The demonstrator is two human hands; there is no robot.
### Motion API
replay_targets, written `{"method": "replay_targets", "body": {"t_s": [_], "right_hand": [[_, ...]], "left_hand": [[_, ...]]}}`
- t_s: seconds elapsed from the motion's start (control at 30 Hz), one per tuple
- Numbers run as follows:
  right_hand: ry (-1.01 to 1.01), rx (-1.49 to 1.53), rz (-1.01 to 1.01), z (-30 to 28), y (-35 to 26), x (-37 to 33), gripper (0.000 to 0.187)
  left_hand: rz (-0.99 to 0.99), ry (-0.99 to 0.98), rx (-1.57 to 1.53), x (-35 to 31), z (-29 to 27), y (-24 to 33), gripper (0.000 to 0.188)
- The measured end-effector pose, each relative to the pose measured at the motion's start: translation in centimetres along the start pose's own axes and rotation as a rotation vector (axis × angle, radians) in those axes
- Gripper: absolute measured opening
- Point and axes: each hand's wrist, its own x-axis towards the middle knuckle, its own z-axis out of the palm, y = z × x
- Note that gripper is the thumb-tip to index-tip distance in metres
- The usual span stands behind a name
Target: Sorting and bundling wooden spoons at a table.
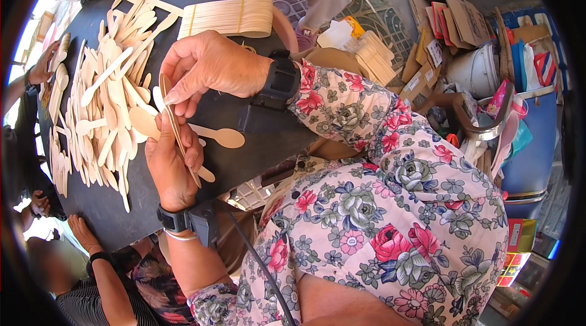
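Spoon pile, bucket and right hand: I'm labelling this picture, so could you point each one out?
Spoon pile (114, 91): head view, on spoons near its middle.
Bucket (478, 72): head view, on its white side wall.
Right hand (213, 65): head view, on its back.

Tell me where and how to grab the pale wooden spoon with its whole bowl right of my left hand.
Probably pinch the wooden spoon by its rounded bowl's edges, from the right: that end lies uncovered, while its handle runs toward your left hand.
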Motion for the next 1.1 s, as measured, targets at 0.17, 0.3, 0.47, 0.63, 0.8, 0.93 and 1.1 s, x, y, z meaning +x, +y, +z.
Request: {"method": "replay_targets", "body": {"t_s": [0.17,0.3,0.47,0.63,0.8,0.93,1.1], "right_hand": [[0.008,-0.059,0.012,1.1,0.3,0.7,0.017],[0.081,-0.131,0.012,-0.4,0.2,0.0,0.018],[0.116,-0.161,0.025,-0.2,0.5,0.2,0.019],[0.126,-0.192,0.057,0.1,0.2,0.3,0.018],[0.045,-0.142,0.056,-0.1,0.7,0.2,0.017],[0.040,-0.127,0.058,-0.6,0.7,0.3,0.019],[-0.024,-0.154,0.004,-0.7,0.1,0.5,0.017]], "left_hand": [[-0.023,0.004,0.012,-1.3,-0.4,0.8,0.033],[-0.007,0.082,0.145,-0.3,1.2,0.3,0.034],[-0.004,0.097,0.235,-0.5,1.0,0.4,0.037],[0.006,0.076,0.305,-0.9,1.5,0.6,0.045],[-0.070,-0.030,0.351,-0.7,0.7,0.7,0.049],[-0.061,0.006,0.305,-1.0,2.3,0.5,0.052],[-0.147,0.074,0.243,-0.6,1.3,1.0,0.062]]}}
